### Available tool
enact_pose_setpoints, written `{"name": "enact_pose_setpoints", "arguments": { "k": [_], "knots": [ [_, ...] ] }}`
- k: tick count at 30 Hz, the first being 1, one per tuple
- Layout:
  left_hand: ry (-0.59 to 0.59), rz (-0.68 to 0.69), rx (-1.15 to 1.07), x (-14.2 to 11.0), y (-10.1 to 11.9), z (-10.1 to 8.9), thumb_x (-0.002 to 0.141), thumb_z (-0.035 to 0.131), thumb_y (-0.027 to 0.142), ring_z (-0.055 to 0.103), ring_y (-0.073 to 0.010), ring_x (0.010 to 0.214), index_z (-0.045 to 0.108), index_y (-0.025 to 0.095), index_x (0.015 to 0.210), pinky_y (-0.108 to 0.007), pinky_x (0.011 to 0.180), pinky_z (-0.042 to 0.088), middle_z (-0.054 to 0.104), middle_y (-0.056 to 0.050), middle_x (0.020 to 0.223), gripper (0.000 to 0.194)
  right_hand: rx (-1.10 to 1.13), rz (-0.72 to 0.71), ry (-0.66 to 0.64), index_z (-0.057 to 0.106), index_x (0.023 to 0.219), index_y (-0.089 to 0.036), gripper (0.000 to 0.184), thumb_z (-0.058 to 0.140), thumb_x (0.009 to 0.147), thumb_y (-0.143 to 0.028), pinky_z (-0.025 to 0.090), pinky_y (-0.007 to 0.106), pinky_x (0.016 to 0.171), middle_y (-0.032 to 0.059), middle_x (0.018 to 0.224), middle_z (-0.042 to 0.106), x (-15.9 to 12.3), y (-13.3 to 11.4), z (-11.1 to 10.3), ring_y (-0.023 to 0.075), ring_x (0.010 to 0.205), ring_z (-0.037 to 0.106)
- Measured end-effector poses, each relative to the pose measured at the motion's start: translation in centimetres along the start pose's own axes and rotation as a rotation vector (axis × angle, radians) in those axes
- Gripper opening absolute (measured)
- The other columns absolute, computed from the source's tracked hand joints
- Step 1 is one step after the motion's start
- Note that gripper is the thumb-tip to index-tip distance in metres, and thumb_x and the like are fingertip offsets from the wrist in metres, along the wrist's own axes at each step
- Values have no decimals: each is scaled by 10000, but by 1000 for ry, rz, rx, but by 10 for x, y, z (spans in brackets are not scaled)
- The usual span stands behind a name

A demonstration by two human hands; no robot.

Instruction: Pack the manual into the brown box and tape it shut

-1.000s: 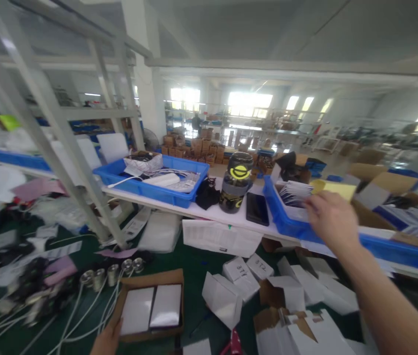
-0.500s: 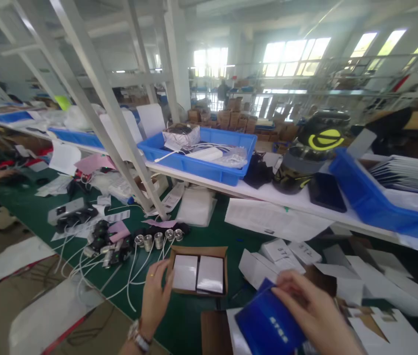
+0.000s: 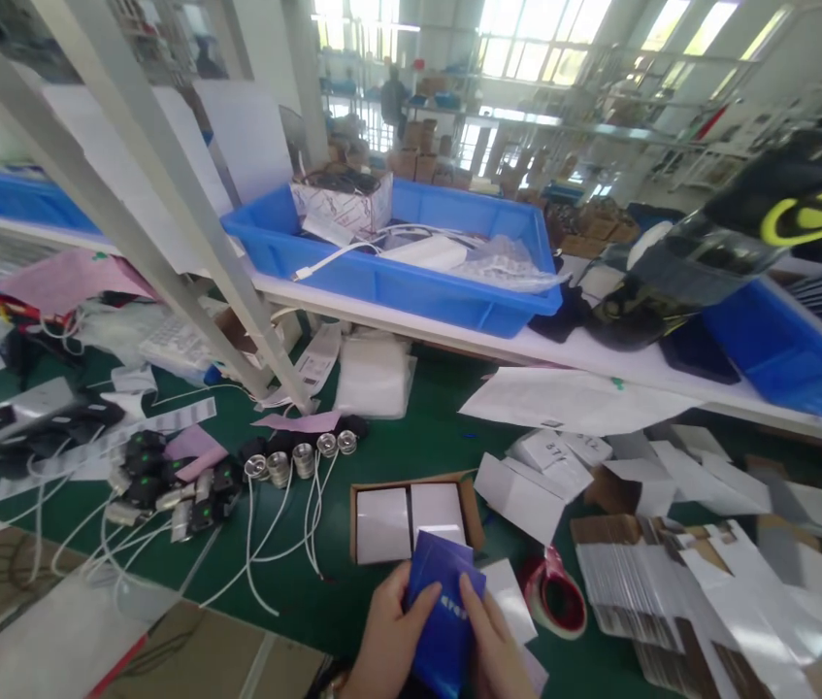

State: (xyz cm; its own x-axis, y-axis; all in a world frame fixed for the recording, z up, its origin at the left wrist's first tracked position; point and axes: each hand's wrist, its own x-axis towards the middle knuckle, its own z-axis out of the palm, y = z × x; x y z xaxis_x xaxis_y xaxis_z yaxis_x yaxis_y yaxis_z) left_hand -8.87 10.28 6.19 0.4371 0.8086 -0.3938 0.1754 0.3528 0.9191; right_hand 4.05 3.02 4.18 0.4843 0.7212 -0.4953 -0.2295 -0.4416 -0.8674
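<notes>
While glossy, flat blue packs [image 3: 445,631] overlap in your grip, your left hand [image 3: 390,626] closes on one side, thumb across the face, and your right hand [image 3: 496,636] closes on the other. Just beyond the grip sits a brown cardboard carton [image 3: 472,510] with two smooth white boxes [image 3: 382,524]; right of the grip lies round red tape [image 3: 540,590], and well left, shiny metal cylinders [image 3: 302,461] with white cables [image 3: 249,534].

The green table [image 3: 431,442] bears an open box [image 3: 472,515] and red tape [image 3: 540,590].
</notes>
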Motion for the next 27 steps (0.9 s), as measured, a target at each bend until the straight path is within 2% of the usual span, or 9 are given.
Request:
{"name": "enact_pose_setpoints", "arguments": {
  "k": [3, 6, 8, 10, 14, 16, 21, 24, 27],
  "knots": [
    [-33, 83, 78, 0, -8, -2, 904, 539, 402, 676, -241, 1031, 621, 158, 1201, -331, 947, 521, 716, -125, 1148, 393, -62, 46, 2, 737, 1080, -217, 544, 662, 777, -663, 565, 381, 885, 101, 1127, 740, -2, 7, 12, 317, 1119, 659],
    [-66, 223, 364, -2, -9, -19, 942, 499, 325, 678, -207, 839, 642, 198, 999, -296, 801, 536, 718, -74, 927, 199, -169, 21, 12, 746, 902, -177, 557, 614, 780, -703, 564, 371, 673, 92, 822, 755, 9, -5, 13, 308, 790, 702],
    [-8, 373, 551, -2, -5, -39, 955, 491, 299, 634, -182, 726, 611, 211, 855, -273, 696, 496, 664, -37, 809, 179, -335, -76, 163, 722, 813, -175, 567, 555, 809, -717, 523, 360, 600, 84, 702, 718, 21, -14, 13, 290, 669, 668],
    [115, 480, 625, 1, -2, -60, 970, 480, 313, 593, -160, 671, 566, 212, 790, -258, 638, 452, 609, -13, 759, 223, -508, -266, 281, 713, 837, -183, 536, 490, 880, -668, 522, 361, 663, 99, 750, 719, 35, -16, 17, 288, 721, 673],
    [386, 363, 586, 21, -6, -90, 945, 517, 441, 480, -137, 534, 445, 228, 717, -252, 535, 378, 459, 51, 629, 320, -719, -631, 280, 705, 959, -162, 545, 304, 1008, -529, 535, 366, 785, 138, 848, 709, 63, -2, 43, 270, 821, 684],
    [401, 272, 575, 33, -14, -97, 913, 551, 484, 469, -142, 527, 415, 235, 708, -259, 531, 368, 430, 64, 610, 350, -801, -693, 285, 688, 1045, -136, 544, 276, 1028, -491, 543, 363, 786, 151, 869, 709, 73, 8, 57, 268, 833, 688],
    [285, 249, 662, 45, -22, -103, 916, 515, 276, 510, -156, 567, 412, 232, 707, -270, 548, 399, 482, 41, 649, 237, -961, -629, 201, 640, 1101, -141, 382, 351, 1027, -380, 542, 347, 755, 149, 946, 715, 77, 17, 67, 269, 848, 697],
    [318, 441, 856, 44, -15, -103, 915, 433, 130, 595, -195, 714, 502, 207, 759, -322, 667, 489, 588, -25, 778, 187, -1032, -592, 109, 649, 992, -165, 321, 347, 1009, -271, 528, 335, 738, 123, 911, 702, 74, 13, 63, 255, 800, 690],
    [204, 732, 1099, 44, -19, -94, 883, 424, 37, 642, -245, 1003, 640, 171, 1009, -423, 907, 511, 688, -94, 1062, 284, -1062, -545, 70, 648, 980, -159, 278, 372, 981, -187, 519, 313, 756, 110, 908, 699, 69, 4, 65, 239, 813, 689]
  ]
}}
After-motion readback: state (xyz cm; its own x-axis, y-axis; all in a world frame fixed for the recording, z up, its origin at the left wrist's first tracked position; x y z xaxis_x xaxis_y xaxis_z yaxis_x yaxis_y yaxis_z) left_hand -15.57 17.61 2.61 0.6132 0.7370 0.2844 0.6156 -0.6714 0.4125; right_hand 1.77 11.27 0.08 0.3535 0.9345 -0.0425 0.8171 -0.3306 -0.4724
